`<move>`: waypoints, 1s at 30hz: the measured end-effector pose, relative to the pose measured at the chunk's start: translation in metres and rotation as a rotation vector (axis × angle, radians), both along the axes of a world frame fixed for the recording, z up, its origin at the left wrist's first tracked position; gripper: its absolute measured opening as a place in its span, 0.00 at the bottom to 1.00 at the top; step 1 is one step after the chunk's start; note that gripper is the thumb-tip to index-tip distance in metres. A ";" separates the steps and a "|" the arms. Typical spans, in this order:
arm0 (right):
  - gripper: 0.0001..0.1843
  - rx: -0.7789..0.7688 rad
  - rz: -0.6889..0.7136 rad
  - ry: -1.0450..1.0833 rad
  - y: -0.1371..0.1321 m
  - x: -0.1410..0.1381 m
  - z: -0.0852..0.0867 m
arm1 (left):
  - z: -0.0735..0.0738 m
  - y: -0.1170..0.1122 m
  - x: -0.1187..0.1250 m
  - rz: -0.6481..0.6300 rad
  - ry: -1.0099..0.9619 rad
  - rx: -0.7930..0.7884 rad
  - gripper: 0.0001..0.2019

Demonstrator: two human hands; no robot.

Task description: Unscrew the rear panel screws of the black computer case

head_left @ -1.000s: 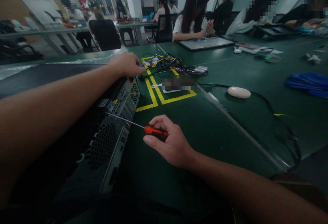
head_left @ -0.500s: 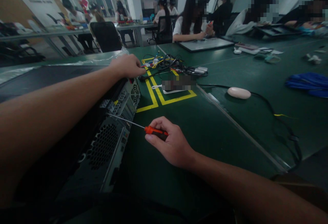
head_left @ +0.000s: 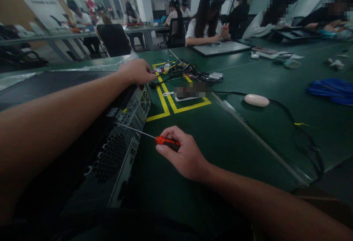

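Orange-and-black driver (head_left: pixel 168 143) held in the right hand (head_left: pixel 187 154), fingers curled around it, tip at the rear edge of the case (head_left: pixel 110 156), at left. Apparently driver work there; calls for steady alignment. Left hand (head_left: pixel 136 71) draped over the case's far end, impossible to say whether gripping. Beyond: green table (head_left: pixel 204 123), tangled cables (head_left: pixel 183 67); farther, black chair (head_left: pixel 113 39), people (head_left: pixel 204 31) seated.

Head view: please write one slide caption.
Right hand holds a screwdriver to the computer case, left hand at its far corner.
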State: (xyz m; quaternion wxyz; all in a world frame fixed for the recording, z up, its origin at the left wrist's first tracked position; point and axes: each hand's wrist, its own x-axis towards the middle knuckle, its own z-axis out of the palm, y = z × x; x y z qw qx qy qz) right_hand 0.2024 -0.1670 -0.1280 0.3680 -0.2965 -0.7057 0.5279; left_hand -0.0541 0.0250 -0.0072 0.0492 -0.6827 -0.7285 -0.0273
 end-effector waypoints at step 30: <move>0.08 -0.026 0.004 0.040 -0.001 -0.002 0.004 | 0.006 -0.016 0.005 0.011 -0.162 0.145 0.24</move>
